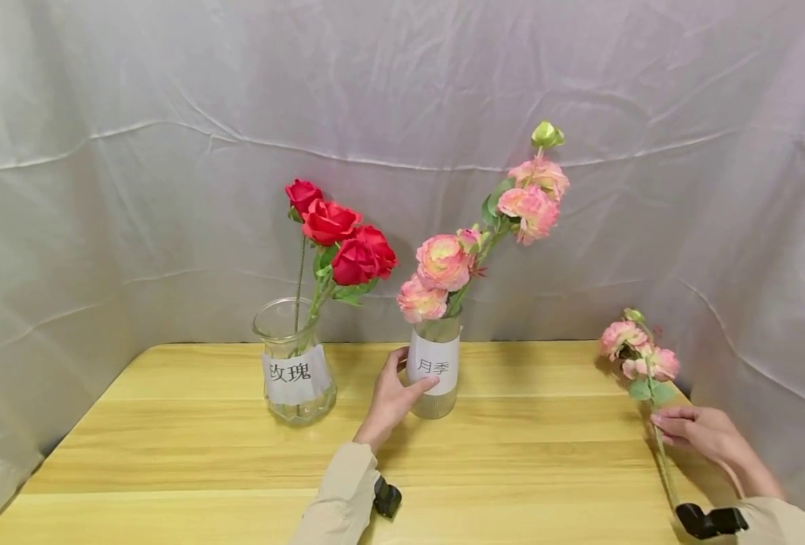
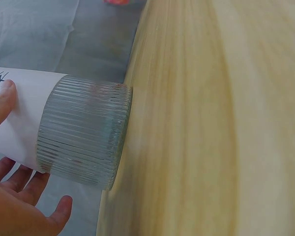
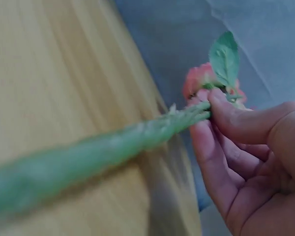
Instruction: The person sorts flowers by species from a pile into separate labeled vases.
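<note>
My left hand holds a ribbed glass vase around its white paper label, thumb across the front and fingers at the side. In the left wrist view the vase's ribbed base rests on the tabletop. Pink flower stems stand in this vase, leaning right. At the right side, my right hand pinches the green stem of another pink flower spray between thumb and fingers. The right wrist view shows that stem running toward the camera, with a leaf beyond the fingertips.
A wider glass vase with a handwritten label stands left of my left hand, holding several red roses. The wooden table ends at a grey curtain behind and at both sides.
</note>
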A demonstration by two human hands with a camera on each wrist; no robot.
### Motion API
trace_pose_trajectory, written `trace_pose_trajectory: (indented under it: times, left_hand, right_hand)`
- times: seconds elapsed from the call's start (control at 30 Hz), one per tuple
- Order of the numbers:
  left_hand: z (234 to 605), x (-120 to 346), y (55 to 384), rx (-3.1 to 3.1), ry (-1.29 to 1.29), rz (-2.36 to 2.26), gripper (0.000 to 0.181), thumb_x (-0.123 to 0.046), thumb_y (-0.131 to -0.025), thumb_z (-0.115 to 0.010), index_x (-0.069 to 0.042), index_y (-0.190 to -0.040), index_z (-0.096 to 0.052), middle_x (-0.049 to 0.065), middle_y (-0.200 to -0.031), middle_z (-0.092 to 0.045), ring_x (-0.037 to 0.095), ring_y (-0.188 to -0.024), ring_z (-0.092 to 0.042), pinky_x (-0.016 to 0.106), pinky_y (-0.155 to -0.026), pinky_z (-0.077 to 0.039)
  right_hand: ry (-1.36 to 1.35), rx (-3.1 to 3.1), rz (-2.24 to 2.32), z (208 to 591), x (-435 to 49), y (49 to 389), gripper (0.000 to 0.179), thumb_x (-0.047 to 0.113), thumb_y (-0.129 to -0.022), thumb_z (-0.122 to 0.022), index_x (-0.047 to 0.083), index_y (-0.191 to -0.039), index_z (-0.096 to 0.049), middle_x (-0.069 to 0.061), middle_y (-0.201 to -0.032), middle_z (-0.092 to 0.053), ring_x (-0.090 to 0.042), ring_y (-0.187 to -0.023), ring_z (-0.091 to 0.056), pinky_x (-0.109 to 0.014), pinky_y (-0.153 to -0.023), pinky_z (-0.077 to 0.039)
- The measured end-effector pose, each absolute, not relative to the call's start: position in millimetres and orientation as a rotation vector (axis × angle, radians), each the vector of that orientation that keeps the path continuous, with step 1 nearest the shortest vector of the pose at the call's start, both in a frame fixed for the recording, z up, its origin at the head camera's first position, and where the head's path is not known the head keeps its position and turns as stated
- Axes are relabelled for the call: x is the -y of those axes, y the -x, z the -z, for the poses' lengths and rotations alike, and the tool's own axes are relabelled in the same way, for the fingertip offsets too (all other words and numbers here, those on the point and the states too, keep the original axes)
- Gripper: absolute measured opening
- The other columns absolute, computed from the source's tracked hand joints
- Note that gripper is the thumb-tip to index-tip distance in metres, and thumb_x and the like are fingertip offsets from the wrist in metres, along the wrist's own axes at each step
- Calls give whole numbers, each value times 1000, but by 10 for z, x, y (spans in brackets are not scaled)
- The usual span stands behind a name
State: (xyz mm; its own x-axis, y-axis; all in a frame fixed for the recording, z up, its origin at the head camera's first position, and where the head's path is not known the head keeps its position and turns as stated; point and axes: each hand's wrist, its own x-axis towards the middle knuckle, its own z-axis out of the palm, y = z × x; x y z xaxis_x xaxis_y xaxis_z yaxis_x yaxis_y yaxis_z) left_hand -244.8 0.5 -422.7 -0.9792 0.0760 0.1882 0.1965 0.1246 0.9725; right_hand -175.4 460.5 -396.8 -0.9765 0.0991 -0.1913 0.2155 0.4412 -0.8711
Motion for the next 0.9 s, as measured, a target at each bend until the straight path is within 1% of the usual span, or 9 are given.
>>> trace_pose_trajectory:
  times: [0.17,0.23,0.33,0.4,0.53,0.7,0.73,0.83,0.9]
  left_hand:
    - [4223,0,2452,2268,280,2016,66,-19,-82,-78,-1,-136,-44,18,-137,-48,37,-127,-42,51,-103,-36]
    - [4220,3,2452,2265,280,2022,66,-19,-82,-78,-1,-136,-44,18,-137,-47,37,-127,-42,51,-103,-36]
    - [4219,7,2451,2268,282,2027,67,-19,-82,-78,-2,-137,-43,18,-138,-47,37,-128,-42,51,-103,-36]
    - [4217,9,2448,2267,279,2034,66,-20,-82,-78,-2,-137,-44,17,-138,-47,36,-128,-42,50,-103,-36]
    - [4218,14,2443,2263,289,2033,66,-19,-82,-78,-2,-136,-44,17,-137,-48,36,-127,-42,50,-103,-37]
    - [4217,11,2441,2255,300,2039,67,-19,-82,-78,-1,-136,-43,17,-137,-48,36,-127,-42,50,-103,-37]
    - [4217,10,2443,2253,301,2041,67,-19,-82,-78,-1,-136,-43,18,-137,-48,36,-127,-42,50,-103,-37]
    - [4216,1,2445,2249,290,2057,67,-19,-82,-78,-2,-137,-43,17,-137,-48,35,-128,-42,49,-103,-37]
    - [4217,0,2445,2247,293,2057,67,-19,-82,-78,-2,-137,-43,17,-137,-48,36,-127,-42,50,-103,-37]
  right_hand:
    - [-233,-2598,1740,3862,-4494,1729,16,4,-94,-61,-9,-99,-67,8,-83,-69,-4,-74,-66,-24,-70,-55]
    - [-192,-2525,1880,3843,-4479,1733,10,-1,-93,-59,-1,-96,-69,10,-84,-69,-4,-76,-67,-24,-71,-55]
    - [-150,-2403,2071,3902,-4534,1788,18,-1,-93,-61,13,-91,-70,9,-85,-70,-6,-79,-68,-23,-72,-55]
    - [-135,-2336,2178,4006,-4616,1869,17,2,-92,-64,19,-91,-70,8,-88,-71,-6,-82,-68,-23,-73,-54]
    - [-80,-2244,2426,4328,-4784,2103,11,5,-89,-69,12,-98,-69,0,-91,-72,-10,-84,-68,-24,-73,-55]
    - [-40,-2216,2622,4547,-4714,2296,19,1,-87,-70,0,-105,-63,-6,-93,-73,-11,-84,-69,-23,-68,-55]
    - [-17,-2229,2627,4542,-4663,2301,18,2,-87,-70,1,-104,-64,-4,-93,-73,-9,-84,-69,-22,-67,-55]
    - [-99,-2306,2578,4216,-4244,2112,9,1,-91,-65,8,-95,-65,4,-86,-72,-3,-80,-67,-18,-65,-53]
    - [-135,-2326,2554,3983,-3975,1968,16,-1,-93,-60,14,-89,-65,8,-82,-71,0,-78,-64,-16,-64,-52]
